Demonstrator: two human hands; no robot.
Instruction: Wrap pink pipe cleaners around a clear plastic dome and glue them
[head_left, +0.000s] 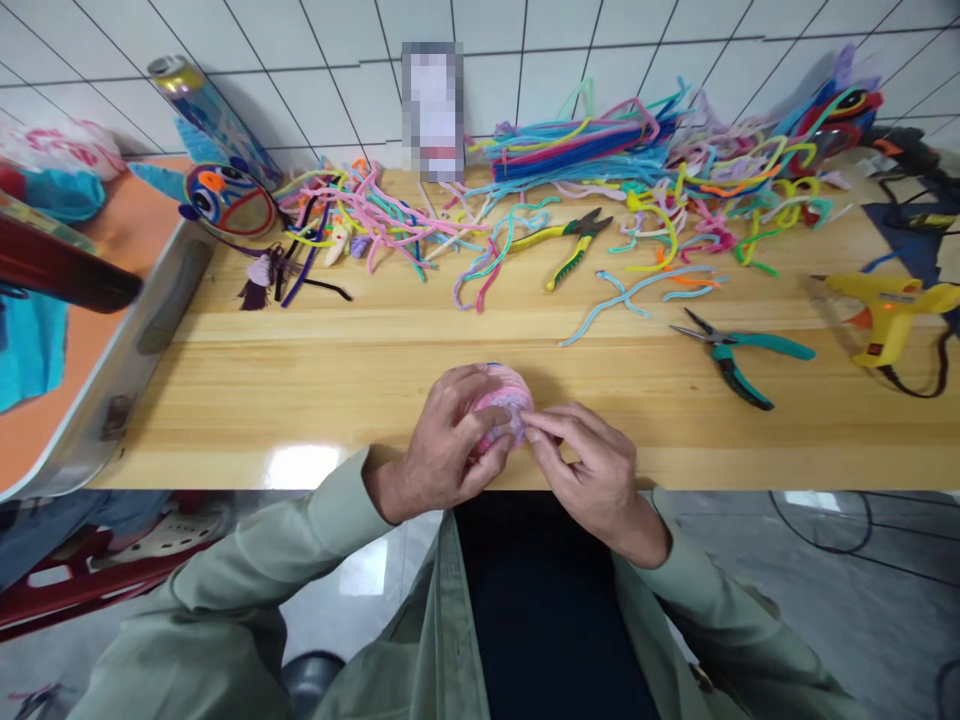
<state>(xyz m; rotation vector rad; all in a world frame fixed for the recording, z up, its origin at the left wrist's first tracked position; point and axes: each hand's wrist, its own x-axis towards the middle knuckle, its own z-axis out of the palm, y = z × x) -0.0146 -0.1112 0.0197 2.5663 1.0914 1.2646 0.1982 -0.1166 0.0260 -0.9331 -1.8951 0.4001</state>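
The round, pink-and-lilac fuzzy piece (pixel 511 388) sits between clasping fingers of the left hand (pixel 456 432), apparently for steadiness, as the right hand (pixel 589 462) pinches its edge.

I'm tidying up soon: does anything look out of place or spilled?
Yes, untidy: loose pipe cleaners lie tangled on both sides of the bundle, and a few blue strays sit near the teal pliers. Nothing looks spilled.
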